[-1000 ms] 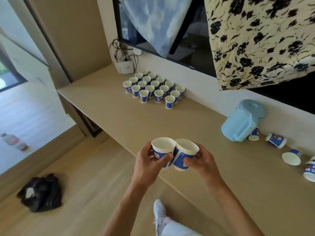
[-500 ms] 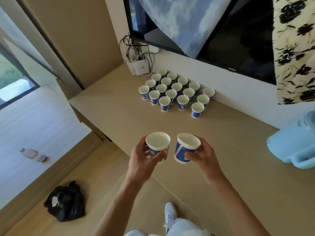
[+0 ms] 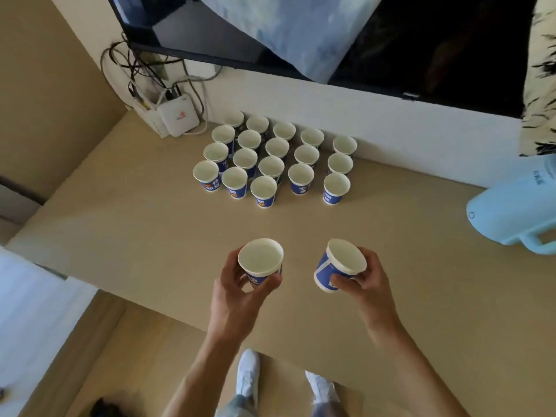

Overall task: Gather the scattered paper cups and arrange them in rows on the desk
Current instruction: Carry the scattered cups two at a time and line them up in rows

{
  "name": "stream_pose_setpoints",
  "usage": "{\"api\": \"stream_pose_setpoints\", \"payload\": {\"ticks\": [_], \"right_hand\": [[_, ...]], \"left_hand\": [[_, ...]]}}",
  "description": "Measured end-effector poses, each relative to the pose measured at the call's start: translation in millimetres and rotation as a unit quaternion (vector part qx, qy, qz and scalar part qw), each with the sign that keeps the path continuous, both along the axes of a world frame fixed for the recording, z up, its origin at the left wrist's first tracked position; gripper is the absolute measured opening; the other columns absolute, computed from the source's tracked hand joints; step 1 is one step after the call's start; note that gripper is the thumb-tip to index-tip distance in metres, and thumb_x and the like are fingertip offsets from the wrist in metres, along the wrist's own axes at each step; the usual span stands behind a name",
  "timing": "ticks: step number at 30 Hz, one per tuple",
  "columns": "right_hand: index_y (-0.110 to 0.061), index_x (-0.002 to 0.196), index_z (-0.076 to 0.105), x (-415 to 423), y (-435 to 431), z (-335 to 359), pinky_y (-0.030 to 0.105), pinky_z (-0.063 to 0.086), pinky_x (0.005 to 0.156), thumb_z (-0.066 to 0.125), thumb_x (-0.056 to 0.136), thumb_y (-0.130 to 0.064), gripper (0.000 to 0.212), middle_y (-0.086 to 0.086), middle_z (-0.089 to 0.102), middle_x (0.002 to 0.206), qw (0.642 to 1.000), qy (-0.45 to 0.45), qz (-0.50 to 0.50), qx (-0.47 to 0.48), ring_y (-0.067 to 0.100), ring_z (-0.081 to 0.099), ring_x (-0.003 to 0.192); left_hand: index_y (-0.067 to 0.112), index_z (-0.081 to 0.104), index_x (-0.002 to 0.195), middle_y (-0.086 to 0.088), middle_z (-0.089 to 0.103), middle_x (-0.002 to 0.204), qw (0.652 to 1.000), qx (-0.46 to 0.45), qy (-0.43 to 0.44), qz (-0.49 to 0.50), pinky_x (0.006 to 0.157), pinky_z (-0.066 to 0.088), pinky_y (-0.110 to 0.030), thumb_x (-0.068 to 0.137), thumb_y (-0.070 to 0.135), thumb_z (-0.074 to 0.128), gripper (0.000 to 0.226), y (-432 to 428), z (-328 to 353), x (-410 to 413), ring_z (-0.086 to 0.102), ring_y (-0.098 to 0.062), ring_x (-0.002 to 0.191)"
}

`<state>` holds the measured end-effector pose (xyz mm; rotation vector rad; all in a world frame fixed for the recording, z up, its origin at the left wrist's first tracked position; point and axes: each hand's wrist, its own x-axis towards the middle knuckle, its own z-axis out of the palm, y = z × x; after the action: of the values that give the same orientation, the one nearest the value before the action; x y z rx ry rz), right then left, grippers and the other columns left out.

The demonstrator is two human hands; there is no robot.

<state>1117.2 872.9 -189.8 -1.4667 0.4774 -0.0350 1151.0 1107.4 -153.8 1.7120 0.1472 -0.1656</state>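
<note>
The left hand and right hand each grip a paper cup over the bench's near edge, with the cup rows straight ahead by the far edge.

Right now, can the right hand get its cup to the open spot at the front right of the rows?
Probably yes: bare desk lies between the right hand, holding its cup, and the nearest row cup. The blue jug sits off to the side.

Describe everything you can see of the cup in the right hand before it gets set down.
The cup in the right hand is a paper cup, white inside, with a blue printed wall and a rolled white rim. It looks empty. It is tilted, mouth up and leaning to the right, base toward the other hand. The right hand grips its wall from the right, fingertips pressed on the blue side. It is held over the desk, apart from the arranged cups.
</note>
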Motion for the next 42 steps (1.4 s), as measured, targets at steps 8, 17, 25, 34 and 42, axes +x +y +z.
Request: {"api": "stream_pose_setpoints", "payload": {"ticks": [8,17,25,34,42], "right_hand": [[-0.029,0.117,0.055,61,33,-58,0.022,0.056,0.082,0.088,0.061,-0.024,0.065,-0.006,0.068,0.115,0.996,-0.022,-0.072,-0.054,0.015,0.07,0.101],[-0.044,0.108,0.05,159,47,-122,0.018,0.054,0.076,0.088,0.06,-0.03,0.063,-0.019,0.066,0.11,0.983,-0.073,-0.056,-0.16,0.006,0.069,0.096],[-0.032,0.116,0.05,193,51,-147,0.033,0.06,0.084,0.085,0.061,-0.026,0.065,-0.014,0.068,0.111,0.971,-0.1,-0.094,-0.195,0.01,0.07,0.1],[-0.025,0.12,0.05,207,48,-153,0.037,0.059,0.09,0.085,0.068,-0.011,0.064,-0.011,0.068,0.113,0.962,-0.114,-0.087,-0.232,0.013,0.07,0.103],[-0.017,0.123,0.053,208,50,-160,0.03,0.057,0.09,0.086,0.07,-0.002,0.065,-0.006,0.067,0.116,0.963,-0.124,-0.09,-0.223,0.011,0.068,0.104]], "left_hand": [[0.038,0.062,0.119,0.012,0.073,0.112,0.993,0.036,-0.035,-0.105,0.08,0.053,-0.013,0.065,0.029,0.085,0.059,20,-58,73,0.071,-0.009,0.1],[0.041,0.06,0.122,0.015,0.073,0.114,0.986,0.026,-0.075,-0.149,0.085,0.053,-0.015,0.065,0.035,0.084,0.062,23,-121,107,0.069,-0.007,0.108],[0.045,0.063,0.116,0.015,0.074,0.11,0.987,0.006,-0.08,-0.14,0.081,0.052,-0.01,0.056,0.041,0.083,0.063,34,-138,116,0.071,-0.005,0.1],[0.044,0.065,0.116,0.012,0.075,0.111,0.987,-0.006,-0.086,-0.137,0.084,0.053,-0.014,0.05,0.042,0.083,0.068,37,-142,122,0.073,-0.007,0.101],[0.042,0.066,0.115,0.01,0.076,0.11,0.988,-0.018,-0.076,-0.134,0.081,0.052,-0.011,0.048,0.041,0.084,0.069,35,-144,122,0.073,-0.008,0.099]]}}
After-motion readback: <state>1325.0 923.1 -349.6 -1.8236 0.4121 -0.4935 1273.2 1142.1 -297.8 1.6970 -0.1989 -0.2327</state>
